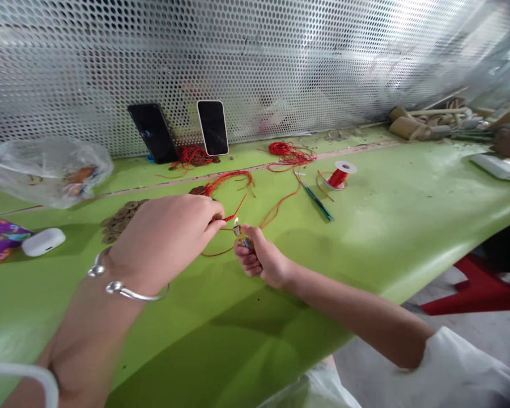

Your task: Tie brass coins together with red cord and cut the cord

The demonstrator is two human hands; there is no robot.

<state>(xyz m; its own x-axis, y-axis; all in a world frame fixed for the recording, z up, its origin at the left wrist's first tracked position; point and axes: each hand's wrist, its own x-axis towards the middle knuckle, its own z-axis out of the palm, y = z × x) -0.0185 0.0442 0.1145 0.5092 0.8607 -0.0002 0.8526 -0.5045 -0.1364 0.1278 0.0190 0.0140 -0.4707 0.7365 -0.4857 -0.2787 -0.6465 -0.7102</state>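
Observation:
Between the thumb and fingers of my left hand (174, 232) is a knotted red cord (229, 218), its loose tail pointing up and right. My right hand (261, 258) is wrapped round a lighter (245, 242), thumb at its top. A small flame (237, 221) burns from the lighter, close beside the cord. Brown round coins (121, 221) lie in a pile behind my left wrist, partly hidden by it. Just beyond my left hand, a bundle of red cords (229, 180) rests on the green table (187, 340).
Two phones (153, 133) lean against the perforated metal panel (255, 68). A red thread spool (338, 177) and a green pen-like tool (318, 203) are to the right. Left are a plastic bag (46, 170) and a white earbud case (43, 242). A red stool (478, 289) stands below the table edge.

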